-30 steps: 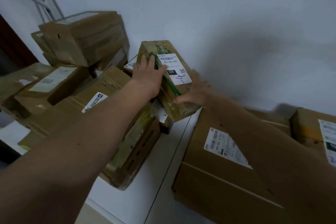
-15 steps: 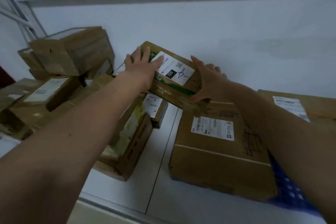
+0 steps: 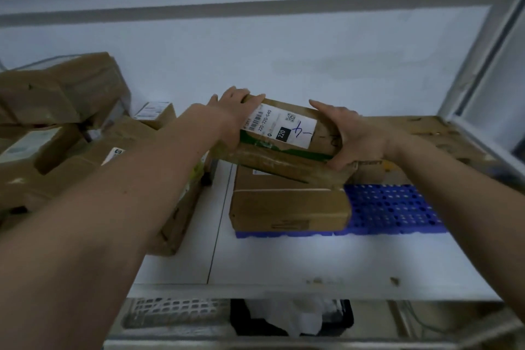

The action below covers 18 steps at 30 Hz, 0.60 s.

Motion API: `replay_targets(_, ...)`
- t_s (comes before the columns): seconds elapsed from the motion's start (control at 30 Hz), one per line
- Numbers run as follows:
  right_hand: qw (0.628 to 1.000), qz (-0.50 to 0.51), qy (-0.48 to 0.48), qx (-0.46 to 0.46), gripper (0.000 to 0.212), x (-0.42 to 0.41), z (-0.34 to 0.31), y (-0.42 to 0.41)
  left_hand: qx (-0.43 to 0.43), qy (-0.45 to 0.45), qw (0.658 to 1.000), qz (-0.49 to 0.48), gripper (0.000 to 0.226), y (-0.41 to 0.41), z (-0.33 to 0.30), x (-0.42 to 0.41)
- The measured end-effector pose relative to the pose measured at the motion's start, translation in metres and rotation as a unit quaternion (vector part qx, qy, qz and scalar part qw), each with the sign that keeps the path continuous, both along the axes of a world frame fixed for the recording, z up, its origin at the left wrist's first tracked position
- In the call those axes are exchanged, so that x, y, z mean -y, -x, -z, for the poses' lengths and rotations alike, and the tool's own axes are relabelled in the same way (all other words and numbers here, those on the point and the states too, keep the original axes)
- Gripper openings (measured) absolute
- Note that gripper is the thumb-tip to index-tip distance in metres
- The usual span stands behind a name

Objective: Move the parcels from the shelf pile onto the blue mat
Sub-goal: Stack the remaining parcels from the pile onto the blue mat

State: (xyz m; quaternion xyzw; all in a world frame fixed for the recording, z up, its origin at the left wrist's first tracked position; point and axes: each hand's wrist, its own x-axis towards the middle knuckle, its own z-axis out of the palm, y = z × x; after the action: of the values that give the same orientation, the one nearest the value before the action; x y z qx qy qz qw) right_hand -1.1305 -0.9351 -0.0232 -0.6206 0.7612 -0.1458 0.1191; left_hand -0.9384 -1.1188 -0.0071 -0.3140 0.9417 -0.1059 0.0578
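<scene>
I hold a brown cardboard parcel (image 3: 287, 150) with a white label and green tape in the air, between both hands. My left hand (image 3: 231, 113) grips its left end, and my right hand (image 3: 355, 136) grips its right end. It hangs above a larger cardboard box (image 3: 287, 207) that lies on the blue perforated mat (image 3: 397, 207). Another flat box (image 3: 437, 133) lies on the mat behind, at the right. The pile of parcels (image 3: 71, 128) is stacked at the left of the shelf.
The white shelf board (image 3: 284, 258) runs along the front, with a white wall behind and a metal upright (image 3: 483, 60) at the right. Below the shelf's front edge sit a white mesh basket (image 3: 170, 312) and a dark bin holding white plastic (image 3: 295, 318).
Both hands have carried the labelled parcel rightward from the pile to above the box on the mat. My view has swung right and down, revealing the blue mat.
</scene>
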Motion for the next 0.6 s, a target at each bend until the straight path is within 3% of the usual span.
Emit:
replay_targets(0.13,1.000,0.026,-0.006,-0.002,0.127,-0.039,0.005,0.007,-0.029,0.013,0.998,0.060,0.123,0.014,0.004,-0.027)
replay_targets(0.3,0.997,0.049,-0.038,0.036,0.131,-0.086,0.013,0.024,-0.028,-0.032,0.996,0.076,0.125,0.031,0.014,-0.066)
replay_targets(0.5,0.988,0.058,-0.138,-0.033,0.134,-0.125,0.014,0.066,-0.015,-0.055,0.995,0.086,0.122,0.062,0.025,-0.118)
replay_targets(0.6,0.985,0.095,-0.144,0.006,0.130,-0.142,0.014,0.093,-0.028,-0.067,0.994,0.077,0.125,0.087,0.036,-0.146)
